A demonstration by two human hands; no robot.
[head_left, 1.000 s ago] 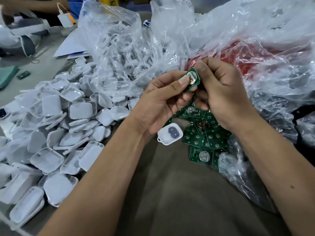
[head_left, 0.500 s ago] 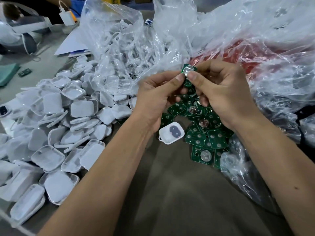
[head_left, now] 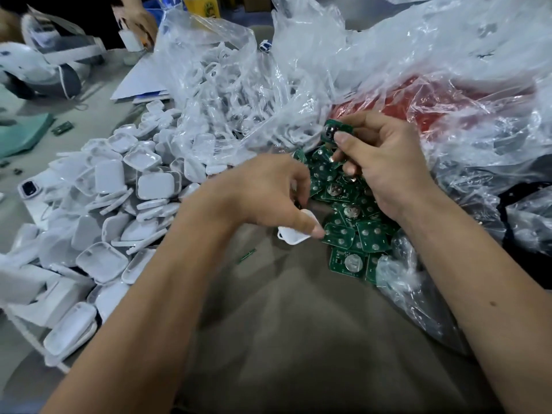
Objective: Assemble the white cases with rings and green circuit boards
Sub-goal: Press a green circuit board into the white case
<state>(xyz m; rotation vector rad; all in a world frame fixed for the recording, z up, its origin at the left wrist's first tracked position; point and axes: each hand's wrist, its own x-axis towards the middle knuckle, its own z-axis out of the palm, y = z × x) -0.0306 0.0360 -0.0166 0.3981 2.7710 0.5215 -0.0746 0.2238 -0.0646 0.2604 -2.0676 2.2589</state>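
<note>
No writing can be read anywhere; the yellow package point(head_left: 200, 4) at the far edge carries a label too blurred to make out. The right hand point(head_left: 385, 165) holds its grip pinched around one green circuit board point(head_left: 334, 131), a small rounded square with a round silver part on its face, lifted above the tabletop point(head_left: 286, 339). The left hand point(head_left: 263, 198), slightly blurred, has its fingers curled down, thumb and fingers grasping a white case point(head_left: 294, 234), a small rounded shell with a loop at one corner, low over the tabletop in the middle of the scene. Just right of that case lies a pile of green circuit boards point(head_left: 352, 231), several showing silver discs or dots. On the left spreads a large heap of white case halves point(head_left: 119, 204), shallow rounded trays. Crumpled clear plastic bags point(head_left: 343, 64) fill the far and right side, one lying over something red point(head_left: 433, 106).
</note>
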